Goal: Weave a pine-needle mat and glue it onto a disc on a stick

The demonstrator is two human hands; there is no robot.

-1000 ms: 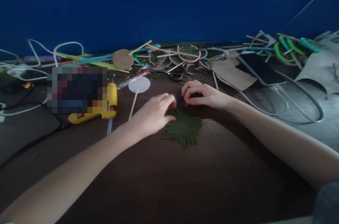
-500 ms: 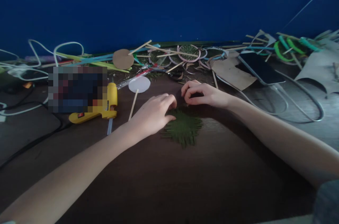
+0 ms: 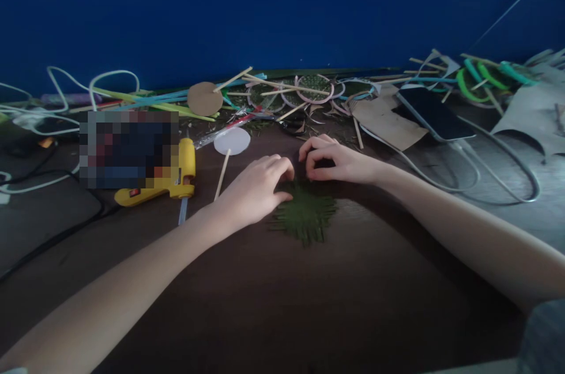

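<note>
A small woven mat of green leaf strips (image 3: 306, 218) lies flat on the dark table, its strip ends sticking out around the edge. At its upper left is my left hand (image 3: 260, 188), thumb and curved forefinger apart, the thumb touching or just over the mat's edge. My right hand (image 3: 331, 162) is at the mat's far edge with fingers curled and thumb and forefinger tips together. Whatever lies between those tips is too dark and small to make out.
Left of my hands are a yellow glue gun (image 3: 186, 168), a white disc (image 3: 232, 141) and a wooden stick (image 3: 223, 174). Behind lie a cardboard disc (image 3: 205, 98), sticks and ring-framed weavings (image 3: 315, 89). A phone (image 3: 435, 113) with its cable sits right, by cut cardboard (image 3: 391, 121).
My right hand has shifted very slightly left along the mat's far edge. The left hand and the mat are almost still.
</note>
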